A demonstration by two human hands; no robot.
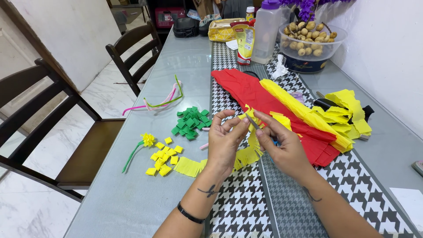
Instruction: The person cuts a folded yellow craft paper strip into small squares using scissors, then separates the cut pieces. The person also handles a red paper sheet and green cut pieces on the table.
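Observation:
My left hand [224, 141] and my right hand [282, 143] meet over the table runner, both pinching a thin grey stick [252, 121] with a fringed yellow crepe paper strip [247, 154] wound at its top and hanging below. Left of my hands lie a pile of green paper squares [190, 121], a pile of yellow paper squares [164, 159] and a finished yellow paper flower on a green stem [140, 147]. Behind my hands lie red crepe paper [264, 103] and yellow crepe paper [308, 115].
Pink and green pipe cleaners [161, 102] lie on the glass table [123, 194]. At the far end stand a plastic bowl of small round fruit [312, 42], a plastic jug [267, 31] and a pouch [245, 42]. Dark wooden chairs [53, 119] line the left side.

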